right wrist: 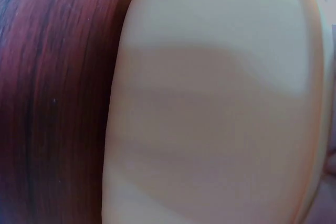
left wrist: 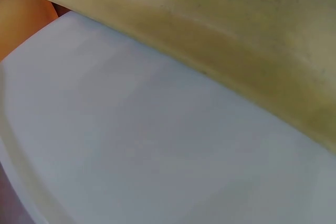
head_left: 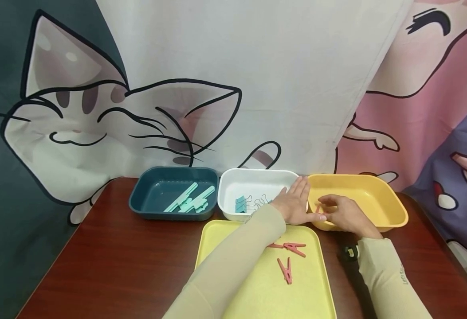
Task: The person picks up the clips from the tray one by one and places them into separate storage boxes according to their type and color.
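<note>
My left hand (head_left: 293, 206) lies with straight fingers across the right rim of the white basin (head_left: 253, 173), its thumb reaching toward my right hand. Over the left side of the yellow basin (head_left: 370, 190), my right hand (head_left: 347, 215) has its fingers bent and pinches a small pink clothespin (head_left: 318, 208), mostly covered by the fingers. Several more pink clothespins (head_left: 287, 271) lie on the yellow tray (head_left: 297, 297), one partly behind my left sleeve. Teal binder clips (head_left: 240, 204) with wire handles sit in the white basin, partly hidden by the left hand.
To the left stands a dark blue basin (head_left: 149, 195) with several mint-green clips (head_left: 195, 199). The three basins form a row at the back of the brown wooden table (head_left: 117, 257), against a printed cat curtain (head_left: 297, 88). The tray sits in front of them.
</note>
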{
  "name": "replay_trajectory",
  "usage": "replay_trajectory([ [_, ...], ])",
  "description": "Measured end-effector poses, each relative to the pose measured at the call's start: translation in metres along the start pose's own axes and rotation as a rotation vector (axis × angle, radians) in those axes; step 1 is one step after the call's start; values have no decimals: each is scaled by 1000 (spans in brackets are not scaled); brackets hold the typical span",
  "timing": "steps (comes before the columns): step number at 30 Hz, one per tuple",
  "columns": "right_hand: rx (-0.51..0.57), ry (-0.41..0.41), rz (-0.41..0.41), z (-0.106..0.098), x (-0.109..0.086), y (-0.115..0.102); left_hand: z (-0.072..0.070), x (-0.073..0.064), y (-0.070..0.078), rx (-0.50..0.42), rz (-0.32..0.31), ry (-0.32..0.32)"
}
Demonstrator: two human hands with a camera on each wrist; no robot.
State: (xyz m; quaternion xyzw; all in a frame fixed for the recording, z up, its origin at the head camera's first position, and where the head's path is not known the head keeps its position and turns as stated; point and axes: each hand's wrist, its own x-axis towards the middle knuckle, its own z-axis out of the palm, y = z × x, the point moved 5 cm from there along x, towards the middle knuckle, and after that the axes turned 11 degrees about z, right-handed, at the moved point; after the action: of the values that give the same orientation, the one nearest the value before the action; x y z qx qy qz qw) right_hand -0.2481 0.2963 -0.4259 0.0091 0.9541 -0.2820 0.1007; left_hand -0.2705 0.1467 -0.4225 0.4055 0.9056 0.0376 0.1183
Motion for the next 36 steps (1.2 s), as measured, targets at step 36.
replay_trajectory([
  [36, 82, 384, -139, -12, -28, -2, -3, 0, 1, 63, -24, -19],
])
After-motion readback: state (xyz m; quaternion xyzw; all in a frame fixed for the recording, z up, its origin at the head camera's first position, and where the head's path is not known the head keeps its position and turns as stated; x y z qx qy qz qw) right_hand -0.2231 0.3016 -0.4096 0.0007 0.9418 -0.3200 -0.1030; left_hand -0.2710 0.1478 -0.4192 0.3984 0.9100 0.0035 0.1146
